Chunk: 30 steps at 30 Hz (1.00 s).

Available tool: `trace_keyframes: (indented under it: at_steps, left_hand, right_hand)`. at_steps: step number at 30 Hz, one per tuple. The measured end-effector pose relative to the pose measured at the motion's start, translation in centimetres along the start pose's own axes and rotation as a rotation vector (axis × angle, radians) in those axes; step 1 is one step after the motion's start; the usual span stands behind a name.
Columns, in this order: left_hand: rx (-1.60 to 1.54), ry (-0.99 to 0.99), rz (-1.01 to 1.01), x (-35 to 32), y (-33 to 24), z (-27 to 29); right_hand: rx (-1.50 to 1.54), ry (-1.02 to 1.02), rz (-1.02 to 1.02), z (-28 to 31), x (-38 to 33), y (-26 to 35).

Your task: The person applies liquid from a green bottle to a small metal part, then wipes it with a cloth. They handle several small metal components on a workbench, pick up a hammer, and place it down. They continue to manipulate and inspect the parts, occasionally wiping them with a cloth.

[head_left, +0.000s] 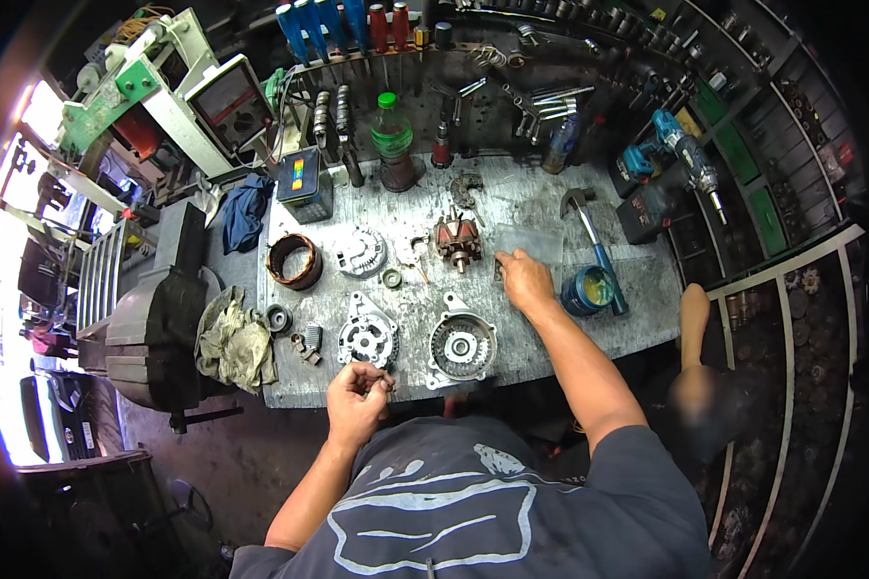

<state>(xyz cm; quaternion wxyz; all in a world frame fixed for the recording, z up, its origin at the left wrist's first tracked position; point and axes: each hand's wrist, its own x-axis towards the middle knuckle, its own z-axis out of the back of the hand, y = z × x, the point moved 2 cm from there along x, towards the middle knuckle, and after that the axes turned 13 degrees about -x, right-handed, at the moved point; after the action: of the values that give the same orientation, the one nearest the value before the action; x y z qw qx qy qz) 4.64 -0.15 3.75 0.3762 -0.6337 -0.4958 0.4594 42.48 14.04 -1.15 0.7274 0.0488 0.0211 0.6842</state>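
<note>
My left hand [357,398] is closed at the bench's front edge, thumb against curled fingers; whatever it holds is too small to name. Just beyond it lies a silver alternator housing [367,333] with slots. My right hand [528,282] reaches to the middle of the bench, fingertips pinched on something hidden, beside a clear plastic bag [536,243]. A copper-wound rotor [457,241] stands left of these fingers. Nearer me rests a round housing [462,348] with a bearing at its centre. Farther left are a copper stator ring [294,261] and another silver housing [360,253].
An open blue tub of grease [587,291] and a hammer [597,246] lie right of my right hand. A cordless drill [686,154], a battery [305,185], a green-capped bottle [391,140], a rag [237,340] and a vise [154,328] surround the bench. Another person's arm [693,323] shows at right.
</note>
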Motion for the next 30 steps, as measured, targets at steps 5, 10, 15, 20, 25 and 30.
trace_keyframes:
  at_steps: [5,10,15,20,25,30]
  left_hand:
    - [-0.021,-0.042,0.032,-0.2,-0.2,4.1]
    - [0.083,-0.075,0.046,0.5,-0.6,8.0]
    - [0.127,-0.042,0.012,2.4,-1.6,10.2]
    - [0.127,0.022,-0.022,4.2,-2.5,10.2]
    - [0.137,0.056,-0.052,4.6,-3.0,9.1]
    - [0.087,-0.008,-0.033,3.3,-2.2,7.0]
  right_hand:
    - [-0.057,0.006,-0.001,-0.7,0.5,0.5]
    - [-0.216,0.085,-0.06,-0.2,1.0,0.4]
    - [-0.284,0.134,-0.15,0.4,1.1,0.2]
    - [-0.13,0.043,-0.113,-0.8,0.6,1.8]
    - [-0.112,-0.001,-0.172,-1.5,0.7,1.9]
    - [-0.054,-0.031,-0.137,-1.9,1.1,0.9]
